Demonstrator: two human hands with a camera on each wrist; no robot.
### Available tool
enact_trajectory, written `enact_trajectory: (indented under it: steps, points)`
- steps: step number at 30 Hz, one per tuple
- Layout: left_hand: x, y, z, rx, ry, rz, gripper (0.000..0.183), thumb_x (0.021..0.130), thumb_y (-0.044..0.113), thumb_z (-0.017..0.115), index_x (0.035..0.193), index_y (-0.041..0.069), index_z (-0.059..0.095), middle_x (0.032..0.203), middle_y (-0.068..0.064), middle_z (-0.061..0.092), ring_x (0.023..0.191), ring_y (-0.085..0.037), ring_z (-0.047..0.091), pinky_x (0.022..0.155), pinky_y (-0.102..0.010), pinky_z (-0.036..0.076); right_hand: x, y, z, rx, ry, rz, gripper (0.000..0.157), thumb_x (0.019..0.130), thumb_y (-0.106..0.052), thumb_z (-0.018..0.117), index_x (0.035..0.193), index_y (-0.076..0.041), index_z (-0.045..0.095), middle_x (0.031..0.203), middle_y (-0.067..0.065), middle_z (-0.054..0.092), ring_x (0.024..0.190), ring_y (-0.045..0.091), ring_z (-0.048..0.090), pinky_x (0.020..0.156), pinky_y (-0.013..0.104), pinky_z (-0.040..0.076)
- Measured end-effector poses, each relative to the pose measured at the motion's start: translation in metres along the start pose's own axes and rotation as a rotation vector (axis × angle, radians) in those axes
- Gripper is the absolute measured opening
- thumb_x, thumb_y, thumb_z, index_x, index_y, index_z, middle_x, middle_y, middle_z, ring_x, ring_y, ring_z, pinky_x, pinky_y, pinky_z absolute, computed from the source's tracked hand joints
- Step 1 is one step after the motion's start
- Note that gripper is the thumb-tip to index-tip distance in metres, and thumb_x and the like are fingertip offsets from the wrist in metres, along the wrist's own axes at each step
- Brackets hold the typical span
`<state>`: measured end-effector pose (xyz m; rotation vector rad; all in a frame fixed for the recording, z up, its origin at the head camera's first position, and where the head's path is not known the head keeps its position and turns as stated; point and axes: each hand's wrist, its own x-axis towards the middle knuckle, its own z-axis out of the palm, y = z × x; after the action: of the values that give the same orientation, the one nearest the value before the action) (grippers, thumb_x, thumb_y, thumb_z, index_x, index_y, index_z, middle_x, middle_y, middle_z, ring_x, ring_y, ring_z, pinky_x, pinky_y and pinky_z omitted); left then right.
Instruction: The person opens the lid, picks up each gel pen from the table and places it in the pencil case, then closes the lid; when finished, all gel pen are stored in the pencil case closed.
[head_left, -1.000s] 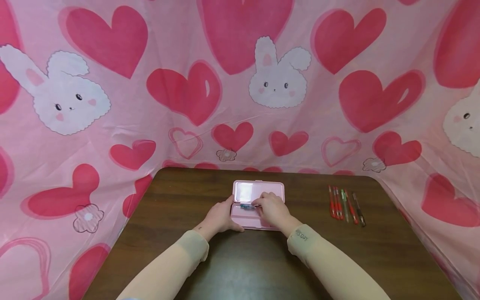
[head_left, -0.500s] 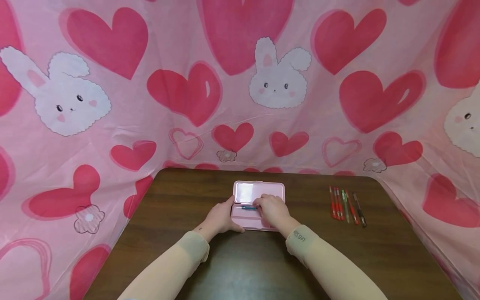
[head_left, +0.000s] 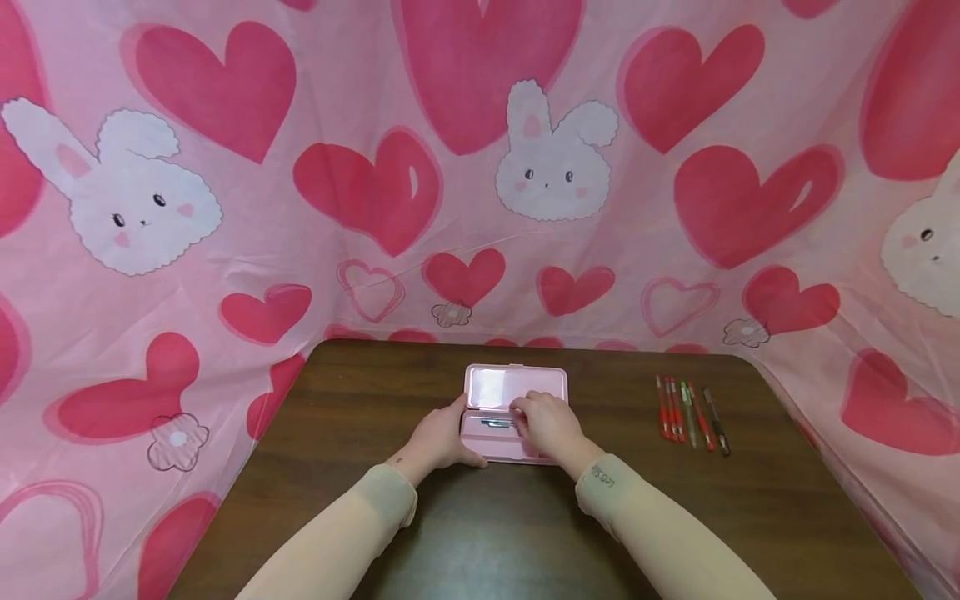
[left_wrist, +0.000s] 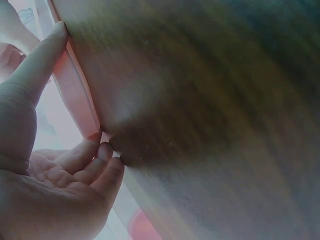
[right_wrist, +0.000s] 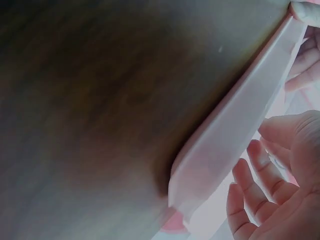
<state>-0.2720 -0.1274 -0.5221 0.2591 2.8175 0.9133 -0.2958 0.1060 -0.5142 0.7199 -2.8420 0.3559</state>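
Here, hands [head_left: 437, 435] — at case edge [head_left: 504, 459], pens [head_left: 689, 417] aside

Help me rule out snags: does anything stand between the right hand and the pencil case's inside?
Nothing visible does: the lid is open on the far side, and the right hand is over the pencil case. The left hand grips one end.

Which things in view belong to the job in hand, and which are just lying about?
Job in hand:
open pink case
slim pen-like item inside it
left hand
right hand

Just lying about or background:
pens to the right, untouched but possibly related
heart-print cloth behind
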Motion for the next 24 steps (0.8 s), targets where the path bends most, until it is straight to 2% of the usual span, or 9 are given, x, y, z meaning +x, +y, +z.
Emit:
enact_trajectory:
  steps: [6, 11, 14, 19, 24]
  points:
    - [0.0, 0.0, 0.0, -0.012, -0.008, -0.009, 0.125, 0.068, 0.046, 0.106, 0.169, 0.017, 0.039, 0.155, -0.016, 0.064, 0.135, -0.038, 0.064, 0.119, -0.064, 0.051, -0.006, 0.011, -0.01, 0.016, -0.018, 0.101, 0.025, 0.1, -0.027, 0.08, 0.122, -0.014, 0.08, 0.102, 0.007, 0.077, 0.098, 0.03, 0.075, 0.1, 0.052, 0.063]
    - [-0.001, 0.001, -0.001, -0.018, -0.004, -0.016, 0.128, 0.067, 0.044, 0.106, 0.17, 0.015, 0.037, 0.157, -0.017, 0.063, 0.138, -0.04, 0.063, 0.121, -0.064, 0.05, -0.012, 0.03, -0.02, 0.022, -0.007, 0.171, 0.03, 0.103, -0.029, 0.077, 0.128, -0.013, 0.077, 0.111, 0.011, 0.078, 0.103, 0.033, 0.074, 0.101, 0.056, 0.063]
    - [-0.001, 0.001, -0.001, -0.024, -0.006, -0.018, 0.128, 0.067, 0.044, 0.106, 0.171, 0.015, 0.036, 0.158, -0.017, 0.062, 0.139, -0.04, 0.062, 0.122, -0.064, 0.049, -0.018, 0.049, -0.026, 0.024, 0.056, 0.19, 0.031, 0.102, -0.026, 0.076, 0.128, -0.01, 0.076, 0.112, 0.013, 0.078, 0.102, 0.035, 0.075, 0.098, 0.057, 0.064]
    - [0.0, 0.0, 0.0, -0.032, -0.008, -0.015, 0.125, 0.068, 0.043, 0.106, 0.169, 0.018, 0.038, 0.156, -0.015, 0.063, 0.138, -0.038, 0.063, 0.121, -0.064, 0.05, -0.037, 0.091, -0.04, 0.008, 0.184, 0.231, 0.028, 0.1, -0.02, 0.075, 0.123, -0.003, 0.075, 0.104, 0.016, 0.077, 0.093, 0.039, 0.075, 0.086, 0.06, 0.063]
    - [0.001, -0.001, 0.0, -0.024, -0.005, -0.014, 0.125, 0.067, 0.044, 0.106, 0.169, 0.018, 0.039, 0.155, -0.015, 0.064, 0.138, -0.039, 0.063, 0.121, -0.064, 0.05, -0.064, 0.128, -0.053, -0.012, 0.203, 0.314, 0.029, 0.102, -0.019, 0.07, 0.125, -0.001, 0.072, 0.11, 0.022, 0.074, 0.093, 0.042, 0.073, 0.082, 0.063, 0.061]
